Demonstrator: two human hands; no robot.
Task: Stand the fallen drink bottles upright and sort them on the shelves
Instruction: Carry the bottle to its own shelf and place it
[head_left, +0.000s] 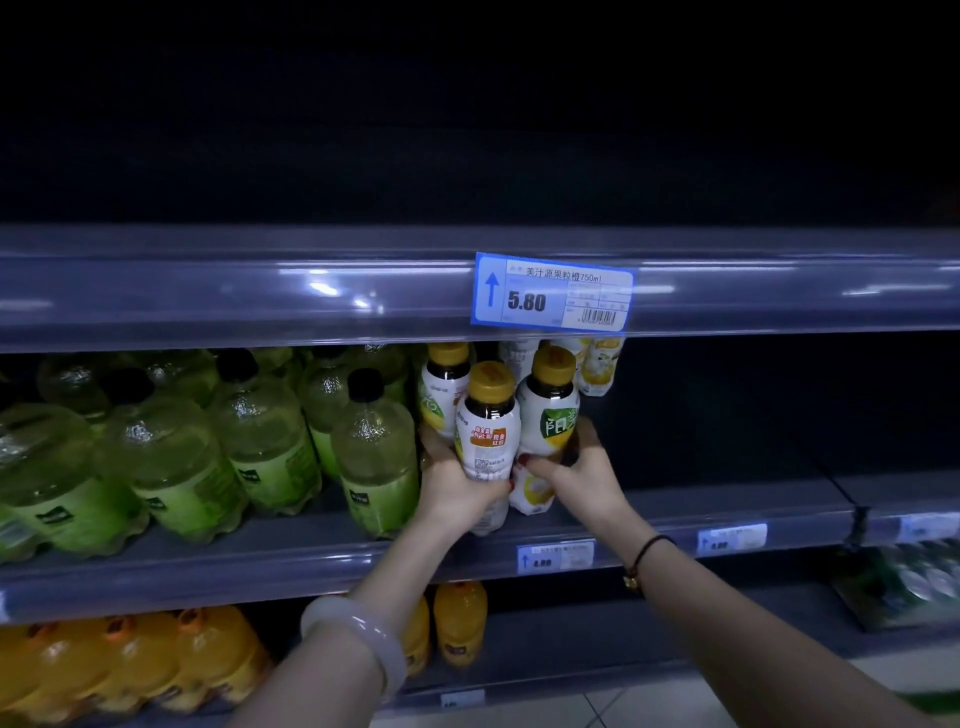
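Left-hand fingers (435, 451) curl round the far side of a small white-labelled drink bottle with a yellow screw cap (488, 426), and the thumb crosses its front low down. The left hand (457, 483) grips it upright at the front edge of the grey middle shelf (311, 564), just right of frame centre. Touching it on the right stands a 2nd yellow-capped bottle with green characters on its label (550, 410). The right hand (576, 462) holds this one, thumb on the front and fingers wrapped round the side. A 3rd matching bottle (441, 387) stands just behind, and more pale ones (597, 364) sit deeper in.

A white stone bangle (358, 639) circles the left wrist and a black cord bracelet (644, 558) the right. Clear green bottles with black caps (270, 436) fill the shelf's left side. Orange drink bottles (460, 621) line the lower left. A blue price tag reading 5.80 (550, 291) hangs on the rail above.
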